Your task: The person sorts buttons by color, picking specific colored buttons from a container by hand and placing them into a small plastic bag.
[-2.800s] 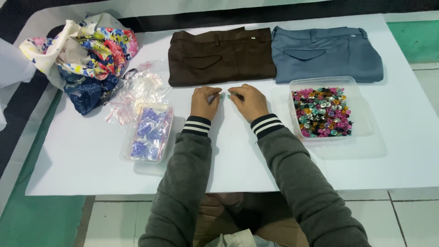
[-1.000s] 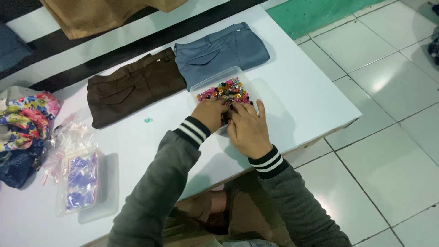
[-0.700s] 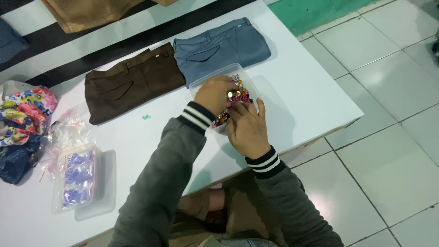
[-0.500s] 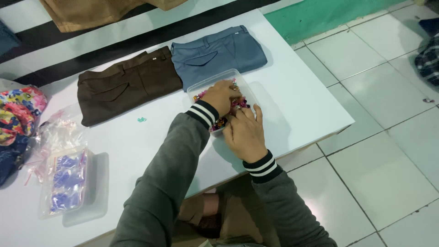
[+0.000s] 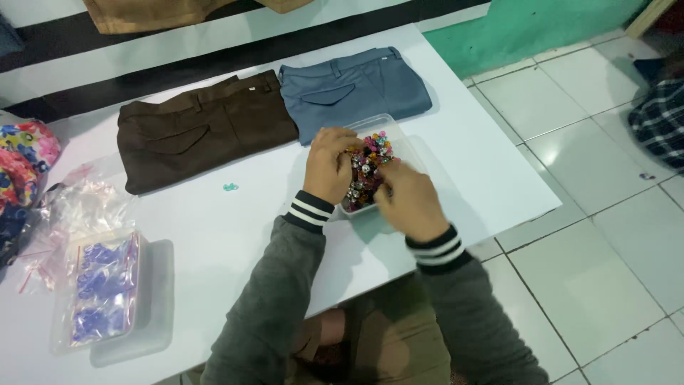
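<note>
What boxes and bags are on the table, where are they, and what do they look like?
Clear plastic box: right side of the table, under both hands, full of small colourful pieces.
Clear plastic tray: near left edge, rectangular, see-through.
Bag of blue pieces: lying in that tray, clear with a red strip.
Crumpled clear bags: just behind the tray, apparently empty.

Both arms wear dark grey knit sleeves (image 5: 285, 299) ending in black cuffs (image 5: 308, 212) with two white stripes each, and below the counter (image 5: 214, 235) edge show tan-brown trousers (image 5: 385, 342).
</note>
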